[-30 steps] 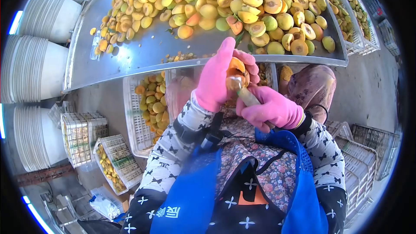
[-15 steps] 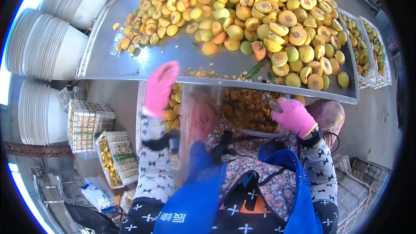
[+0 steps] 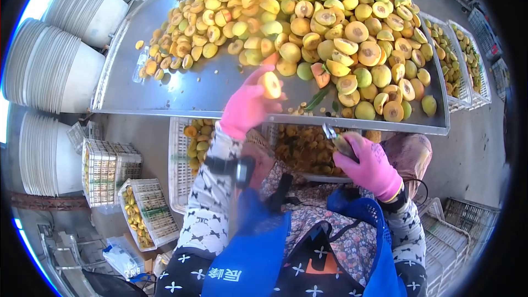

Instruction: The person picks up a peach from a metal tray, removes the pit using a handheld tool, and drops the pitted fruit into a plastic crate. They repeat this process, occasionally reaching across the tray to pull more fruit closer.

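Observation:
In my pink-gloved left hand [image 3: 243, 108] is a halved yellow peach [image 3: 270, 84], its cut face showing, above the front part of the metal table [image 3: 181, 91]. My right hand [image 3: 373, 166], gloved in pink too, is wrapped round the handle of a pitting tool [image 3: 331, 132]. The tool's shiny metal tip points up and left, near the table's front edge. A large heap of peach halves [image 3: 308, 8] covers the back and right of the table. Under the edge, a crate of pits and scraps [image 3: 302, 146] sits between my knees, partly hidden.
A white crate [image 3: 179, 159] of peach halves stands below the table's left front. More crates [image 3: 140, 214] of fruit are on the floor at left, beside stacked white tubs [image 3: 82, 71]. Filled crates [image 3: 465, 77] stand right of the table; other crates [image 3: 445, 236] lie lower right.
My left hand has moved right and now has a peach half in it. My right hand has shifted slightly, bringing the pitting tool's tip into clearer sight. The view has tilted a little.

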`<state>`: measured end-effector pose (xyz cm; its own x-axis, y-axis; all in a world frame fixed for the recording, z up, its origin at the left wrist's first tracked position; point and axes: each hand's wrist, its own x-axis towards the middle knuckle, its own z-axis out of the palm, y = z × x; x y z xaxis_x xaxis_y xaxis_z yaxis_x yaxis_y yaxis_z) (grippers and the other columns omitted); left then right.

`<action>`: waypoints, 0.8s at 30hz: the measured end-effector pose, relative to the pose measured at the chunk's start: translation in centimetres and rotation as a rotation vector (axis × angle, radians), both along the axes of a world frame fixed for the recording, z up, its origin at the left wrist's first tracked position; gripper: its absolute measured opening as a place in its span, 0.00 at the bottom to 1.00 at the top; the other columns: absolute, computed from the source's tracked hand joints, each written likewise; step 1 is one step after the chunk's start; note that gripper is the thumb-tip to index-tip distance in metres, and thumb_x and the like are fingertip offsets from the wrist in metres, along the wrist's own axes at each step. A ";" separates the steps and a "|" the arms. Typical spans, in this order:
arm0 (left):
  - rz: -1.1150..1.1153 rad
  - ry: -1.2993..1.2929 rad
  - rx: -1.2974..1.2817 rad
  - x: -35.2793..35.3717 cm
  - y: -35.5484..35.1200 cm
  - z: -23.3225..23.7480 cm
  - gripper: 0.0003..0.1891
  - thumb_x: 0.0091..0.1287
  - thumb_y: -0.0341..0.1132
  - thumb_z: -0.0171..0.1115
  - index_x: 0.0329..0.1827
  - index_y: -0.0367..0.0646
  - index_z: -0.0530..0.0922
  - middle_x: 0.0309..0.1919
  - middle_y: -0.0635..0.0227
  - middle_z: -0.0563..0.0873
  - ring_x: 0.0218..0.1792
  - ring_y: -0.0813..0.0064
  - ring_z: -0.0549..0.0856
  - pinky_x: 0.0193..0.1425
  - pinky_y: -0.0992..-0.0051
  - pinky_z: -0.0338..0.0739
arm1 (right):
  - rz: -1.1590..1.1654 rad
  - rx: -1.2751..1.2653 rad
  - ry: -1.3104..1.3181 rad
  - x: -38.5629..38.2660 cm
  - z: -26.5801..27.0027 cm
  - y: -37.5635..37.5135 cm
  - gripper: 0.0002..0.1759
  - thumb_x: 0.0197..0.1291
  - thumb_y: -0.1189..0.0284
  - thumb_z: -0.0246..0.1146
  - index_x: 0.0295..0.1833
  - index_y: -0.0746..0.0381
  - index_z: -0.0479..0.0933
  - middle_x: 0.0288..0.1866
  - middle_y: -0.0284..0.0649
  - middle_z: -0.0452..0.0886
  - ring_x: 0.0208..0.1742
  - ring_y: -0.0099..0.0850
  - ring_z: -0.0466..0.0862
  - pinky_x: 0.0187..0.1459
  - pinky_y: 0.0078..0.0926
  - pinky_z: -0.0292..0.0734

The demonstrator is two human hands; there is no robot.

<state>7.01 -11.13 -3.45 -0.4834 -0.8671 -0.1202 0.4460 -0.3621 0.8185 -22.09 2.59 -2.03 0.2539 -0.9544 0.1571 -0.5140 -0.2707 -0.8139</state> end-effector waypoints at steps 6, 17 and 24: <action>0.025 0.158 0.173 -5.6 6.9 3.0 0.25 0.77 0.50 0.49 0.66 0.40 0.71 0.55 0.55 0.81 0.45 0.65 0.84 0.41 0.71 0.79 | -0.100 -0.302 0.013 4.1 1.8 -0.7 0.18 0.57 0.69 0.71 0.51 0.61 0.74 0.35 0.48 0.83 0.36 0.49 0.85 0.36 0.42 0.80; 0.122 0.289 0.167 -7.9 9.4 3.3 0.20 0.74 0.42 0.56 0.62 0.37 0.73 0.56 0.51 0.80 0.52 0.56 0.83 0.63 0.57 0.77 | -0.150 -0.365 0.374 4.0 1.6 0.7 0.14 0.60 0.63 0.68 0.44 0.57 0.72 0.31 0.39 0.80 0.32 0.38 0.84 0.34 0.39 0.75; 0.248 0.170 0.084 -8.9 11.2 2.7 0.20 0.78 0.44 0.53 0.62 0.37 0.72 0.55 0.52 0.80 0.52 0.58 0.83 0.61 0.59 0.77 | -0.135 -0.281 0.495 4.7 0.8 1.7 0.18 0.59 0.67 0.68 0.50 0.63 0.72 0.36 0.44 0.81 0.36 0.45 0.84 0.36 0.41 0.75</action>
<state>-1.87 0.12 -0.71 -0.2777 -0.9516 -0.1317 0.6572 -0.2881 0.6965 -17.35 4.25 -1.23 0.2411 -0.9221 0.3028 -0.8598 -0.3476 -0.3740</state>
